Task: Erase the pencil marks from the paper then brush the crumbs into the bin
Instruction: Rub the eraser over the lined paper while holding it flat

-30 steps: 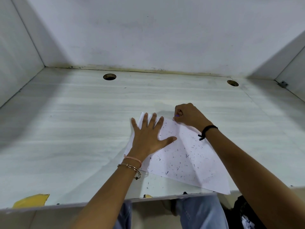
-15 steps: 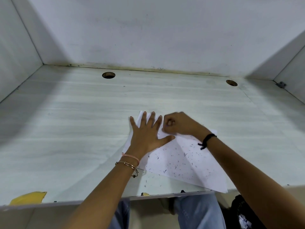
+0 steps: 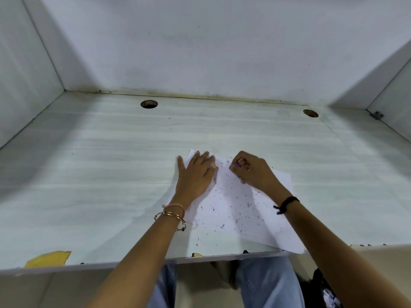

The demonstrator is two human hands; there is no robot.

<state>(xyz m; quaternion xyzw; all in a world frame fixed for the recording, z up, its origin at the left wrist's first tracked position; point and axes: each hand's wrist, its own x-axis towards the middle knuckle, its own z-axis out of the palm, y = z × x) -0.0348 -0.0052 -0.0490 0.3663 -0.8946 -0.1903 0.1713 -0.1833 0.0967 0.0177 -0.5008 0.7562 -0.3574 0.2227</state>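
Note:
A white sheet of paper [image 3: 240,210] lies tilted on the pale desk [image 3: 100,174], its near right corner hanging over the front edge. Dark eraser crumbs [image 3: 235,203] are scattered over the sheet, and a few lie on the desk below it. My left hand [image 3: 195,176] presses flat on the paper's upper left part, fingers straight. My right hand [image 3: 251,170] is curled at the sheet's top edge and pinches a small purple eraser [image 3: 235,166], mostly hidden by the fingers. No bin is in view.
Two round cable holes [image 3: 149,104] [image 3: 310,113] sit near the desk's back edge. White walls close in the back and both sides. A yellow scrap [image 3: 47,258] lies at the front left edge. My knees in jeans [image 3: 266,283] show under the desk.
My right hand rubbed leftward to the left thumb, then back right to the sheet's top. The left hand's fingers have drawn closer together on the paper.

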